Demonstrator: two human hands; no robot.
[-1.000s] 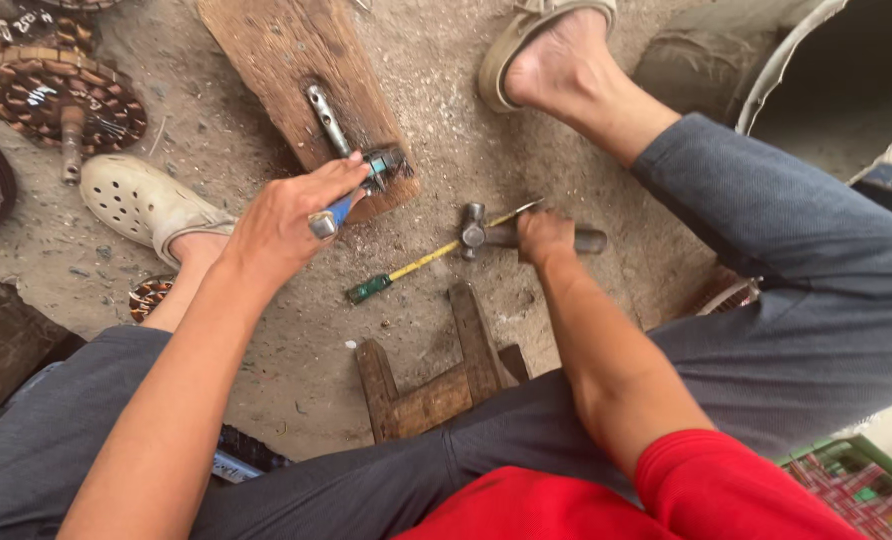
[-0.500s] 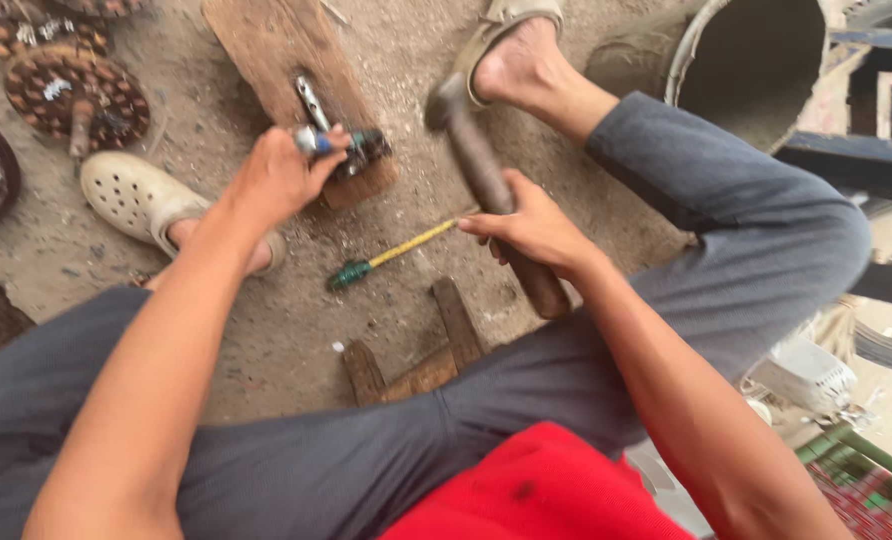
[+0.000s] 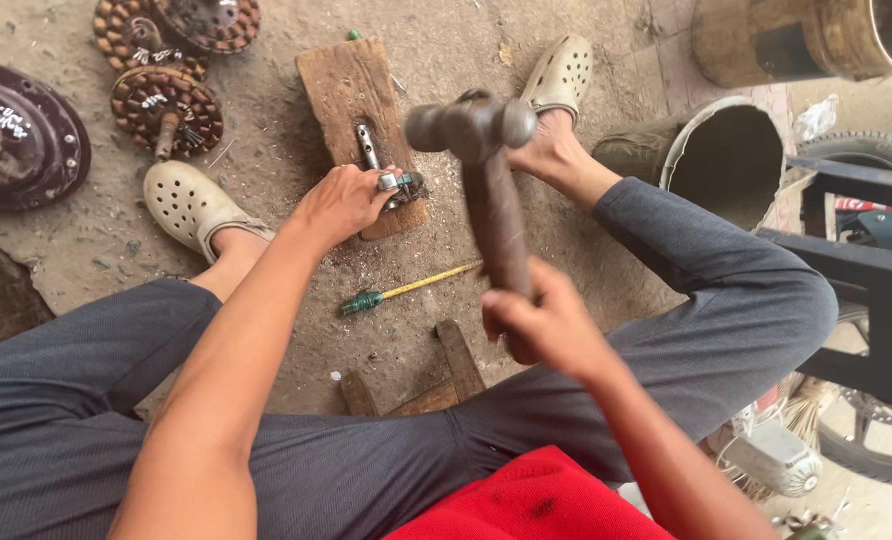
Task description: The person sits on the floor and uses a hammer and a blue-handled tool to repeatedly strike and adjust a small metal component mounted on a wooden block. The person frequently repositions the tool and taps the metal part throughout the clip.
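My right hand (image 3: 544, 322) grips the wooden handle of a hammer (image 3: 481, 160), raised with its dark steel head above the wooden block (image 3: 348, 85). My left hand (image 3: 341, 203) rests on that block and pinches a small metal tool (image 3: 398, 181) upright on it, beside a flat metal piece (image 3: 368, 147) lying on the wood. A screwdriver (image 3: 406, 290) with a yellow shaft and green handle lies on the dirt floor between my legs, touched by neither hand.
Copper-wound motor stators (image 3: 166, 105) and a dark round cover (image 3: 16, 135) lie at the upper left. Two cylindrical metal housings (image 3: 726, 140) stand at the upper right, a dark metal frame (image 3: 866, 270) at the right. My feet in perforated clogs (image 3: 188, 205) flank the block; a low wooden stool (image 3: 436, 385) is under me.
My right hand picked the hammer up from the floor and lifted it above the block. My left hand stayed on the block holding the small tool. The camera view shifted right.
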